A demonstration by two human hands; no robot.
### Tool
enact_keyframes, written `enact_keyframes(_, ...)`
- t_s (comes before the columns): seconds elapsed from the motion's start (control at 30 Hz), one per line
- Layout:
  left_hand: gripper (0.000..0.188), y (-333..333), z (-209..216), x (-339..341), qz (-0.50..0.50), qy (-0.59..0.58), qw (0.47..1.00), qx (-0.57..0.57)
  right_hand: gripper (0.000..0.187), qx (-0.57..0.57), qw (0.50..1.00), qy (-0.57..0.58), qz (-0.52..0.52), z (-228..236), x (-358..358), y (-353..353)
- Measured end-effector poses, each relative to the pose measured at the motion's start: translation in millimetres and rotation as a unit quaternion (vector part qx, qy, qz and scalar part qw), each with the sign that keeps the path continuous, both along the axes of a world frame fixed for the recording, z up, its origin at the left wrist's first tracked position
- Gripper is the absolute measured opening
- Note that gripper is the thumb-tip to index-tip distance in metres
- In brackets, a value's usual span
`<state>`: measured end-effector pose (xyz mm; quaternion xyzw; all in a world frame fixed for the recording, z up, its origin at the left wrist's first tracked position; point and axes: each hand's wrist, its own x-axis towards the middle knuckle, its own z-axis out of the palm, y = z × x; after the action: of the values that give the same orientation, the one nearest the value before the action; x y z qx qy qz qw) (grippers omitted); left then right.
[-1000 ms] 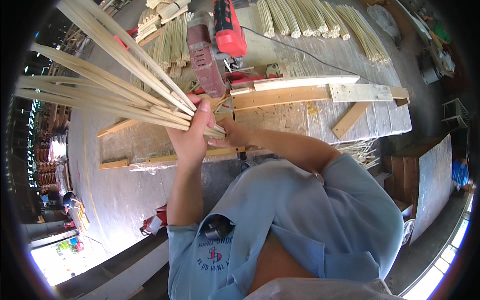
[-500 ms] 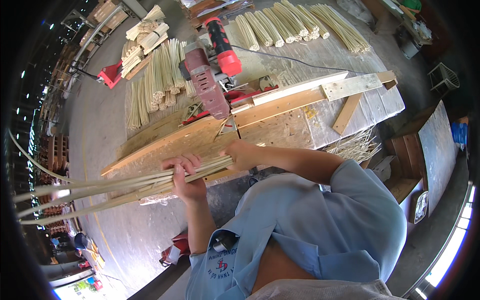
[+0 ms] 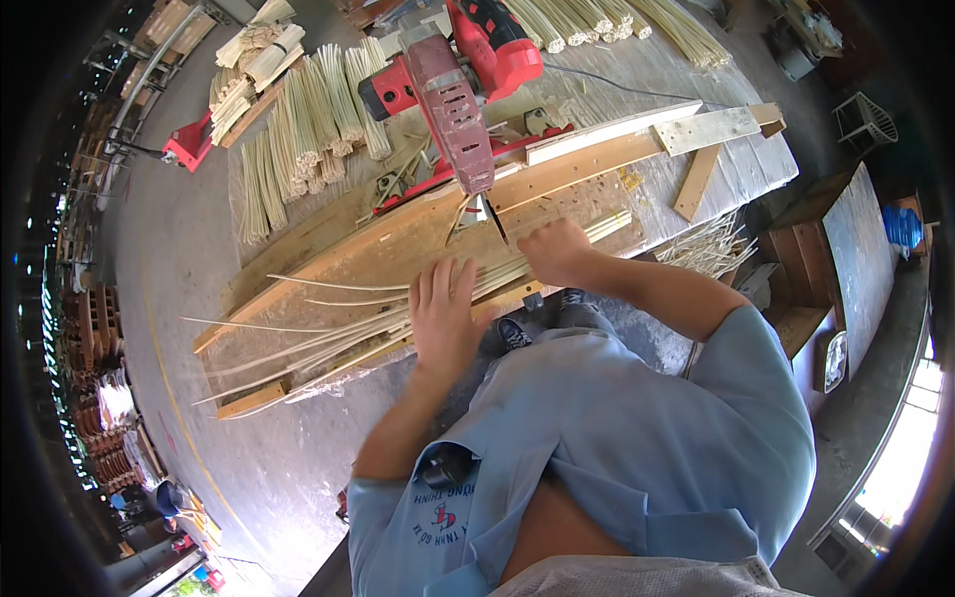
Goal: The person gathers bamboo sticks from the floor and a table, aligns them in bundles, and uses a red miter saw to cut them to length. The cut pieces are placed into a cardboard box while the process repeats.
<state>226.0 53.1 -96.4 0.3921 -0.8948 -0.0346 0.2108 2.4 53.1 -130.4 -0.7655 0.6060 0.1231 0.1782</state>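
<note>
A loose bundle of long, pale rattan-like rods (image 3: 343, 336) lies across the wooden worktable, fanned and bent at the left. My left hand (image 3: 443, 310) rests on the bundle with its fingers outstretched, palm down. My right hand (image 3: 557, 251) is closed around the rods farther right, and their even ends stick out past it. Just beyond my hands stands a red and maroon power saw (image 3: 456, 129), its dark blade slanting down near my right hand. A long wooden fence (image 3: 587, 177) runs behind the rods.
Tied rod bundles (image 3: 308, 124) lie behind the saw at the left, and more bundles (image 3: 567, 25) at the back. A black cord (image 3: 617, 80) trails right from the saw. Offcuts (image 3: 706, 249) are heaped at the table's right side, near a wooden cabinet (image 3: 816, 264).
The rods have moved right and come down onto the table. My right hand has moved right along with them, and my left hand has gone from gripping to lying spread on them.
</note>
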Motion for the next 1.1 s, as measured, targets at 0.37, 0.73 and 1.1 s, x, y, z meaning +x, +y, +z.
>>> enact_keyframes(0.37,0.044,-51.0,-33.1,-23.3,0.058,-0.301,0.900,0.310,0.030,-0.062,0.997,-0.015,0.045,-15.9,-70.1,-7.7)
enact_keyframes(0.73,0.035,-100.9,-61.0,-38.0,0.071,-0.325,0.916,0.225,0.070,-0.248,0.960,-0.105,0.082,-57.8,-130.7,-50.0)
enact_keyframes(1.1,0.028,-133.2,-73.5,-103.8,0.062,-0.288,0.936,0.190,0.090,-0.461,0.874,-0.153,-0.001,-80.9,-176.1,-53.5)
